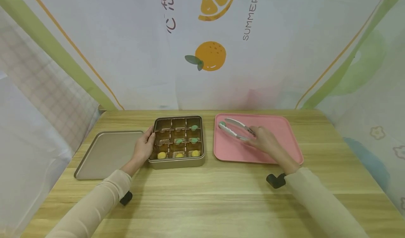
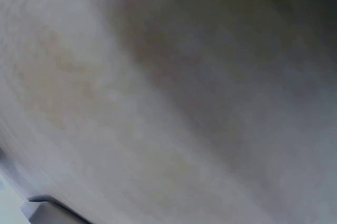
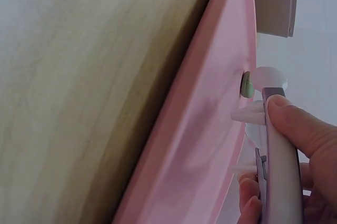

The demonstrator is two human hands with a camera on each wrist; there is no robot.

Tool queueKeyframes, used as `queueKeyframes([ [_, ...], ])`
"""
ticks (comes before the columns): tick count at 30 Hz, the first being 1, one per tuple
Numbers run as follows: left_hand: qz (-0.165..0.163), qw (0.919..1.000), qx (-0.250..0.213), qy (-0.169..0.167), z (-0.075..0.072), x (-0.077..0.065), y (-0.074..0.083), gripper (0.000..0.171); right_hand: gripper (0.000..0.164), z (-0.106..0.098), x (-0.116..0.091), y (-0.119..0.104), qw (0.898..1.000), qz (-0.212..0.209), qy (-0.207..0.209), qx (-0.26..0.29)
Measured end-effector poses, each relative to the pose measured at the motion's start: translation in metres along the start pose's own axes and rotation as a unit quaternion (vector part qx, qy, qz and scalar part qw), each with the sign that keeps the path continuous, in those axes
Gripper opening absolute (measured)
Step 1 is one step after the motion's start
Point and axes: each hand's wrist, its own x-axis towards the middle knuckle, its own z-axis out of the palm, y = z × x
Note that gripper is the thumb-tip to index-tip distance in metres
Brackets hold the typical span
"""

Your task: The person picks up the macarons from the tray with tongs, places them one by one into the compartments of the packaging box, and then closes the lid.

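Note:
My left hand (image 1: 144, 147) holds the left side of a square gold tin (image 1: 177, 163), thumb at the rim. Its brown insert is divided into compartments: yellow pieces (image 1: 195, 153) occupy the front row, and green pieces (image 1: 194, 127) lie in some cells behind. With my right hand (image 1: 262, 138) I grip a pair of tongs (image 1: 233, 134), also large in the right wrist view. The tongs' arms stand apart, their tips beside a green piece (image 1: 223, 124) at the left end of the pink tray (image 1: 269, 153). The left wrist view is blurred, showing only a pale surface.
A flat gold lid (image 1: 110, 153) lies left of the tin on the wooden table (image 1: 202, 203). Behind the table hangs a white cloth (image 1: 142, 72) with fruit prints. Dark wrist mounts (image 1: 276, 180) stick out beneath the sleeves.

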Motion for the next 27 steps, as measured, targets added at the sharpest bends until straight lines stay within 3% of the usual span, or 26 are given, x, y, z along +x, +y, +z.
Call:
queueKeyframes([
  [27,-0.006,0.9999,-0.006,0.008,0.0009,0.0022,-0.0018,0.048,0.031,0.0062,0.0053,0.0009,1.0,-0.01,-0.001,-0.026],
])
